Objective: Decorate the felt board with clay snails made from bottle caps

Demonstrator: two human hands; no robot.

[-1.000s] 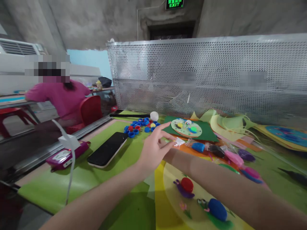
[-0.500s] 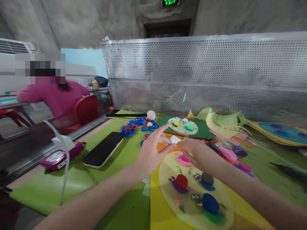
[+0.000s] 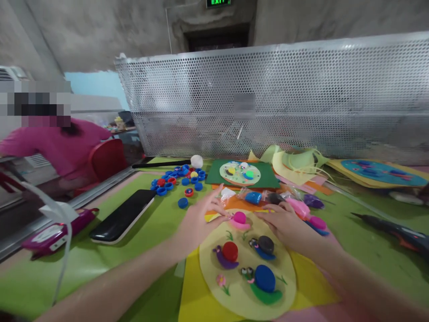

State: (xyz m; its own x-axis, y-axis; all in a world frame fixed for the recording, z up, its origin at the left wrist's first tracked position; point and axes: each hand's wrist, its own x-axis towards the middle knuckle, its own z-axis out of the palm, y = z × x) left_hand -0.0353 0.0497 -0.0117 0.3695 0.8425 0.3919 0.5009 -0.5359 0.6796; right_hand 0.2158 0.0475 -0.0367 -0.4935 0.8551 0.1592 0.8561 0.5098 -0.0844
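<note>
Caution: sideways pressure from the left hand [image 3: 196, 219] could dislodge the pink clay snail [image 3: 240, 219] beside its thumb if the bond is weak. Left hand: partly curled; grip cannot be determined. Right hand [image 3: 290, 225]: palm down, loosely open, fingertips at the edge of the round cream card disc [image 3: 236, 306] bearing the snail. Left of the left hand: black rectangular smartphone [image 3: 124, 217].

Snail picture [image 3: 284, 257] on worktop [image 3: 90, 257]; phone [image 3: 124, 217] left, caps [image 3: 182, 203] left behind, packets [image 3: 254, 197] just behind, tool [image 3: 392, 230] right.
</note>
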